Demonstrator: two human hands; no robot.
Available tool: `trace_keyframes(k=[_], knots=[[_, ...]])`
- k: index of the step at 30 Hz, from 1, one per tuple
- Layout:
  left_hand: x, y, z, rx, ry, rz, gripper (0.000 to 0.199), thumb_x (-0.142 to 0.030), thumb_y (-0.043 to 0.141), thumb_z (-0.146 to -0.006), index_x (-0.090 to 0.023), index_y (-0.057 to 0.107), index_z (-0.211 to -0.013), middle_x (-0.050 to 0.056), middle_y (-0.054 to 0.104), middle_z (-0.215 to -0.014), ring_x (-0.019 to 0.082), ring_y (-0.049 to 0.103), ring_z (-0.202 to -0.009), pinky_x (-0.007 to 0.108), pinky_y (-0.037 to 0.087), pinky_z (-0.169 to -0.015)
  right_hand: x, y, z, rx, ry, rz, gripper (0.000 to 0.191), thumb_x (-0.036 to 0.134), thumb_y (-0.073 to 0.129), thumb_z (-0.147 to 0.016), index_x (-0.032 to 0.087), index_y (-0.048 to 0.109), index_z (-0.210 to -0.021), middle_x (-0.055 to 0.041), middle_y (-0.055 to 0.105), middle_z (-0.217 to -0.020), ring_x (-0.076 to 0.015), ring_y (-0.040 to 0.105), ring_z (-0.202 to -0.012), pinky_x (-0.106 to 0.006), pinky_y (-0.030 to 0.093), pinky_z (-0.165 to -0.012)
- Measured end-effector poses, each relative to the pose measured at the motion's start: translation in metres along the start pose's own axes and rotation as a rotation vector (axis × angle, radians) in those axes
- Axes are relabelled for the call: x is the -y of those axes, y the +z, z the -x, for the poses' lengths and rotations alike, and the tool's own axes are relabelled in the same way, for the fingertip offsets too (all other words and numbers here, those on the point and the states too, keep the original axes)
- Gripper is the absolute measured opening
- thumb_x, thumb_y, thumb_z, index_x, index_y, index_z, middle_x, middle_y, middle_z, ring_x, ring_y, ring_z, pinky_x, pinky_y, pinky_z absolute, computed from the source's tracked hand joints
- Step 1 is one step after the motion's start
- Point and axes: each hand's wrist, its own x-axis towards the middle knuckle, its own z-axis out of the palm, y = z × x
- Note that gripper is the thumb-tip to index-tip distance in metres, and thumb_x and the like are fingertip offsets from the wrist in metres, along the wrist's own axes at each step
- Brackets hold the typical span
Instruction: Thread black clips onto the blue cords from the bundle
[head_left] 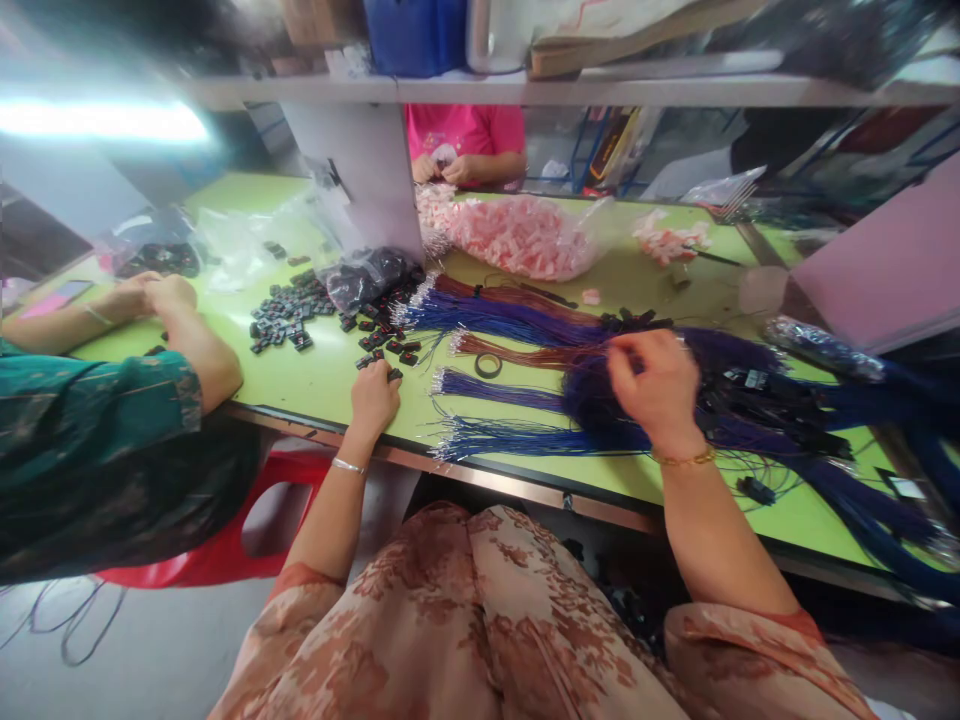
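My left hand (373, 400) is at the table's front edge, its fingers closed on a small black plastic connector (394, 375). More loose black connectors (401, 347) lie just beyond its fingertips. Over the heap of dark blue and purple wires (592, 395) is my right hand (656, 380), fingers curled in a pinch; what is between them I cannot make out. Blue wires (510, 437), brown wires (517, 352) and another blue bundle (495, 315) stretch leftward from there, with pale metal terminals at their ends. A black tape roll (488, 365) lies among them.
A bag of pink parts (525, 235) lies at the back, near a co-worker in a pink shirt (469, 135). Grey connectors (289, 315) are piled to the left, beside a co-worker's green sleeve (112, 400). A shelf (480, 92) crosses above the table; a red stool (289, 480) stands below.
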Motion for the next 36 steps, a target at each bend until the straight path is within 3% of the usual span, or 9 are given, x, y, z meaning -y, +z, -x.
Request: trace_keyframes(k=[4,8,12,15,20,22,27,31,36], knots=[[-0.001,-0.004,0.006,0.0,-0.055,0.082,0.028,-0.022,0.056,-0.077,-0.02,0.059,-0.105,0.01,0.064,-0.096,0.026,0.058,-0.089,0.035,0.043,-0.076,0.053,0.029,0.011,0.586,-0.343,-0.296,0.018,0.026,0.051,-0.085,0.019,0.067,-0.086,-0.0069,0.066,-0.087,-0.0178,0.058,-0.08,-0.028,0.042,-0.073],[0.006,-0.002,0.012,-0.055,-0.077,0.254,0.028,-0.021,0.059,-0.072,-0.021,0.063,-0.1,0.007,0.064,-0.099,0.021,0.06,-0.082,0.033,0.044,-0.078,0.065,0.059,0.019,0.792,-0.349,-0.222,0.014,0.023,0.053,-0.084,0.019,0.065,-0.078,-0.0047,0.066,-0.08,-0.0159,0.055,-0.072,-0.026,0.036,-0.067],[0.012,-0.002,0.02,0.005,-0.22,0.562,0.025,-0.028,0.063,-0.069,-0.019,0.062,-0.092,0.002,0.064,-0.076,0.016,0.058,-0.064,0.029,0.045,-0.067,0.066,0.061,0.02,0.828,-0.328,-0.244,0.012,0.019,0.048,-0.084,0.018,0.058,-0.078,-0.0028,0.063,-0.076,-0.0133,0.05,-0.065,-0.024,0.033,-0.063],[0.009,-0.004,0.025,0.075,-0.262,0.736,0.026,-0.038,0.064,-0.07,-0.017,0.061,-0.087,0.001,0.064,-0.069,0.016,0.059,-0.064,0.027,0.045,-0.063,0.072,0.057,0.018,0.842,-0.346,-0.253,0.012,0.021,0.046,-0.087,0.017,0.056,-0.084,-0.0035,0.063,-0.079,-0.0134,0.05,-0.067,-0.024,0.032,-0.064],[0.005,-0.002,0.025,0.007,-0.175,0.593,0.016,-0.034,0.062,-0.071,-0.018,0.059,-0.073,0.003,0.064,-0.079,0.014,0.059,-0.069,0.027,0.047,-0.071,0.077,0.059,0.019,0.878,-0.422,-0.166,0.012,0.024,0.051,-0.087,0.017,0.059,-0.082,-0.0058,0.064,-0.084,-0.0152,0.053,-0.074,-0.024,0.031,-0.066],[0.006,0.001,0.024,0.017,-0.183,0.594,0.017,-0.03,0.062,-0.069,-0.018,0.059,-0.081,0.003,0.063,-0.083,0.013,0.058,-0.068,0.027,0.048,-0.07,0.075,0.059,0.019,0.885,-0.417,-0.171,0.015,0.021,0.047,-0.087,0.017,0.058,-0.078,-0.0049,0.062,-0.078,-0.0145,0.051,-0.07,-0.025,0.031,-0.064],[0.009,0.008,0.026,0.008,-0.202,0.779,0.049,-0.021,0.062,-0.067,-0.017,0.054,-0.115,0.008,0.06,-0.107,0.01,0.057,-0.07,0.028,0.049,-0.072,0.074,0.052,0.019,0.8,-0.373,-0.242,0.013,0.019,0.046,-0.084,0.017,0.057,-0.079,-0.003,0.061,-0.073,-0.0132,0.048,-0.062,-0.024,0.029,-0.06],[0.002,0.002,0.032,0.069,-0.233,1.007,0.046,-0.022,0.061,-0.068,-0.016,0.058,-0.114,0.005,0.063,-0.093,0.012,0.058,-0.076,0.027,0.048,-0.075,0.085,0.051,0.015,0.849,-0.362,-0.243,0.01,0.02,0.049,-0.08,0.018,0.057,-0.074,-0.0019,0.061,-0.067,-0.0119,0.046,-0.056,-0.024,0.028,-0.056],[-0.008,-0.017,0.038,0.117,-0.375,1.342,0.046,-0.022,0.065,-0.068,-0.019,0.059,-0.113,0.002,0.061,-0.085,0.013,0.063,-0.08,0.025,0.049,-0.069,0.087,0.05,0.002,0.804,-0.3,-0.125,0.007,0.019,0.053,-0.074,0.017,0.057,-0.069,-0.0035,0.062,-0.067,-0.0126,0.047,-0.056,-0.025,0.025,-0.054]])
